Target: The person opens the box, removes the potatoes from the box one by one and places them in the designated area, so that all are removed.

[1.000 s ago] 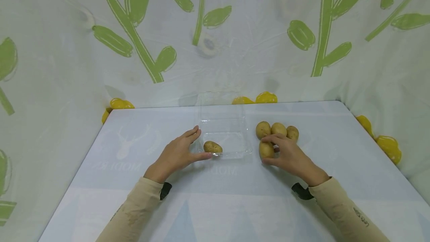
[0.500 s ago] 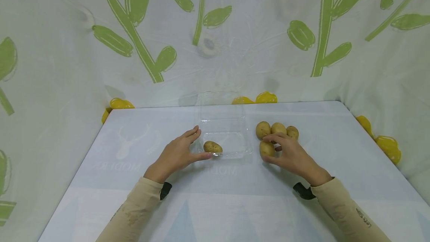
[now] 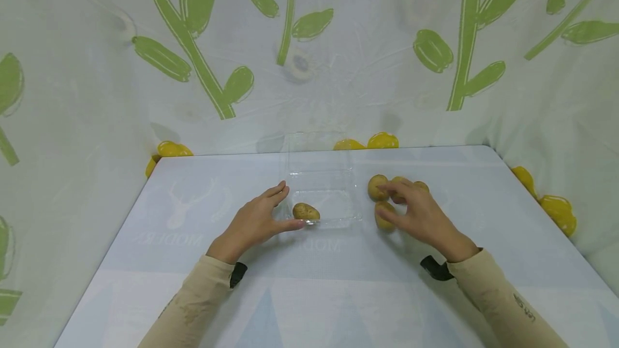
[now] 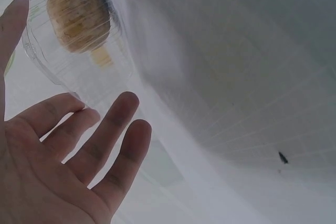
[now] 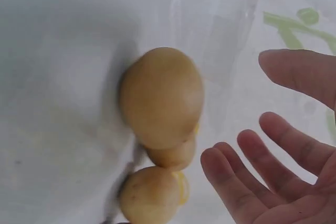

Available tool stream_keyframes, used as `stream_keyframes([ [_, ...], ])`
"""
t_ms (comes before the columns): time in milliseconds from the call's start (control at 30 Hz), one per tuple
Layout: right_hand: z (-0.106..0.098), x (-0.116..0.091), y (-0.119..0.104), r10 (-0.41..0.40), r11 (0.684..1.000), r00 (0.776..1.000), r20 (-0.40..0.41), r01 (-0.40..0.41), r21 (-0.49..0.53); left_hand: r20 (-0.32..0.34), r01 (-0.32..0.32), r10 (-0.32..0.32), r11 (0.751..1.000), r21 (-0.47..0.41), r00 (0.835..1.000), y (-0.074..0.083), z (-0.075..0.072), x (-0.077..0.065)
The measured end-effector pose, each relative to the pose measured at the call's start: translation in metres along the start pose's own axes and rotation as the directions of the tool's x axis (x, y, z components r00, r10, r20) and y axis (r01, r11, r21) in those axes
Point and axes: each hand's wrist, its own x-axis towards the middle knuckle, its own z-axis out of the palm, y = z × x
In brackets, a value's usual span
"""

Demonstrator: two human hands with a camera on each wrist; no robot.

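Observation:
A clear plastic clamshell box (image 3: 340,223) lies with its lid (image 3: 319,152) raised at the back. One potato (image 3: 306,210) sits in its front left corner. My left hand (image 3: 253,223) touches that corner, thumb at the front rim and the other fingers spread along the left side. To the right, my right hand (image 3: 425,218) hovers over the nearest loose potato (image 5: 163,98), fingers parted from it and holding nothing. Another potato (image 3: 375,189) lies just behind, beneath the fingertips. Two more potatoes further right are partly hidden by the hand.
Everything rests on a white table (image 3: 309,294) with pale blue print. Its far edge meets a hanging cloth (image 3: 358,85) patterned with green stems and yellow flowers. The cloth also runs along both sides.
My right hand has loosened from the near potato, its fingers shifting up and back over the potatoes behind. The near potato stays on the table. My left hand and the box have not moved.

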Motion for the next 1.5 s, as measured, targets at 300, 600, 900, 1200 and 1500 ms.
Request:
stream_keyframes([
  [300, 0.003, 0.018, -0.018, -0.067, 0.968, 0.996, 0.061, 0.05, 0.246, 0.015, -0.002, 0.002, 1.0, -0.01, 1.0, 0.0, -0.003, -0.002],
  [600, 0.015, 0.042, -0.038, -0.085, 0.97, 0.985, 0.152, 0.047, 0.24, 0.018, 0.005, -0.004, 1.0, -0.012, 1.0, 0.0, -0.002, 0.001],
  [900, 0.033, 0.065, -0.051, -0.095, 0.975, 0.969, 0.227, 0.044, 0.217, 0.006, 0.012, -0.012, 1.0, 0.004, 1.0, 0.002, -0.002, 0.001],
  [1200, 0.064, 0.081, -0.059, -0.14, 0.97, 0.921, 0.364, 0.054, 0.236, -0.028, -0.005, 0.006, 1.0, 0.03, 1.0, -0.001, 0.001, 0.0],
  [1500, 0.081, 0.094, -0.057, -0.095, 0.963, 0.876, 0.473, -0.04, 0.268, -0.012, 0.007, -0.007, 0.999, 0.044, 1.0, 0.0, -0.002, -0.001],
])
